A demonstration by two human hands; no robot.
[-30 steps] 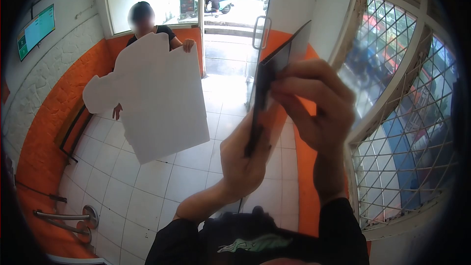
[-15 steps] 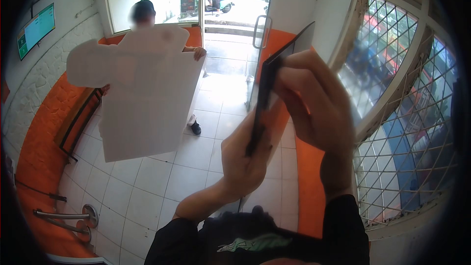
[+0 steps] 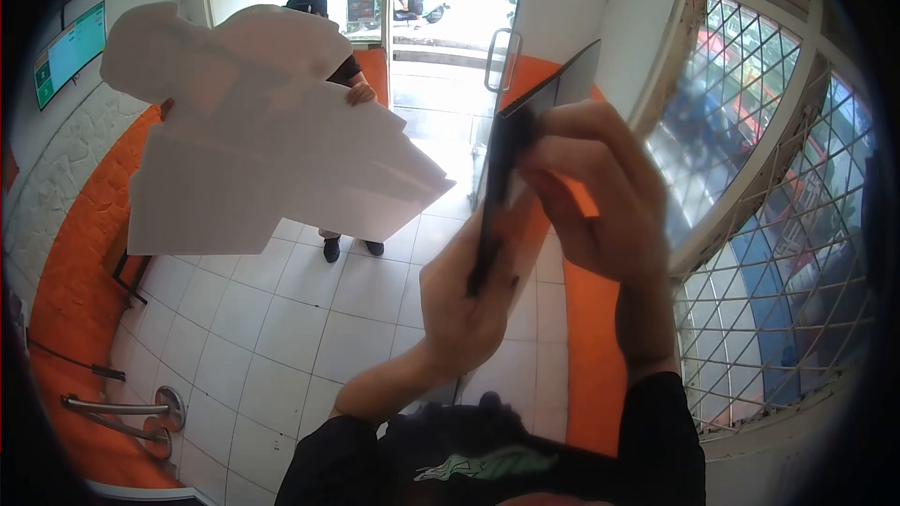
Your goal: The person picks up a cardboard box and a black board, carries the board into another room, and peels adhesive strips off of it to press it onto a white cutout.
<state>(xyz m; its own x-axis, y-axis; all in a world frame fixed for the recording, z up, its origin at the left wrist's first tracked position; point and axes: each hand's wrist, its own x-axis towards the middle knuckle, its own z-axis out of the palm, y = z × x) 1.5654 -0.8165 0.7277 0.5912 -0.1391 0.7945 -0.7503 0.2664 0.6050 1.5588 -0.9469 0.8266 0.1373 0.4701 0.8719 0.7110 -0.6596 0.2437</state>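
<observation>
A thin flat panel [image 3: 574, 73] with a dark edge stands nearly edge-on in front of me; its exact kind I cannot tell. My left hand [image 3: 466, 298] is wrapped round the lower part of the dark edge, its fingers partly hidden. Higher up, my right hand [image 3: 600, 183] is closed, with bent fingers pressed at the upper part of that edge. Both arms are raised, in black sleeves.
A person [image 3: 361, 84] carries a large white cut-out board [image 3: 272, 141] on the left. Behind are an open doorway and a door handle [image 3: 503, 61]. Latticed windows [image 3: 750, 112] line the right; a metal rail [image 3: 122, 409] and a wall screen [image 3: 70, 56] are at left.
The other person's white board has tilted and swung, its lower part now reaching farther right. That person's feet have shifted left. My hands and the panel have barely moved.
</observation>
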